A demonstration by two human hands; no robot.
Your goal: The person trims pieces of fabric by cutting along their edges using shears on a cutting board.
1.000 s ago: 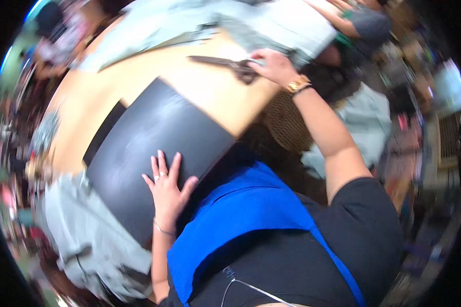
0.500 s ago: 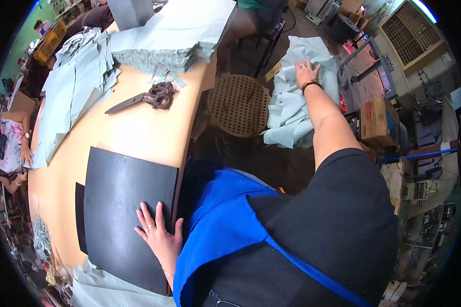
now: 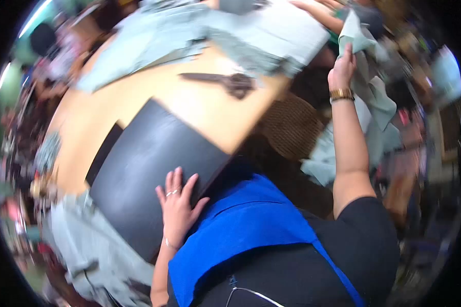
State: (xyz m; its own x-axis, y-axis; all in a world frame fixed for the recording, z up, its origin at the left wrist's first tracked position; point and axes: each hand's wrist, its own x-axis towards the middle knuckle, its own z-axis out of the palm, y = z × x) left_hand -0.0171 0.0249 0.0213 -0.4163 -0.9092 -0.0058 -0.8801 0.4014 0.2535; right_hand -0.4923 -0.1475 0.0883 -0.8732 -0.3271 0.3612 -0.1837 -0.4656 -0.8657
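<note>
My left hand (image 3: pixel 179 207) lies flat on a black board (image 3: pixel 148 163), its fingers spread near the board's right edge. Off to the upper right, my right hand (image 3: pixel 342 71) is raised and closed on a pale green fabric piece (image 3: pixel 354 35), which sticks up above the fingers and trails behind the wrist. Below and right of that arm hangs a pile of the same fabric (image 3: pixel 325 156). A pair of dark scissors (image 3: pixel 225 82) with wrapped handles rests on the table (image 3: pixel 189 110), apart from both hands.
A thick fabric stack (image 3: pixel 281 30) covers the table's far end, with loose fabric sheets (image 3: pixel 148 51) left of it. More cloth (image 3: pixel 87 245) lies at the near left. A woven round stool (image 3: pixel 294 125) stands beside the table. Another person's arm (image 3: pixel 320 15) reaches over the stack.
My right hand has gone from lying open on the fabric pile to lifting a piece of it. The view has turned and blurred. My left hand stays on the black board.
</note>
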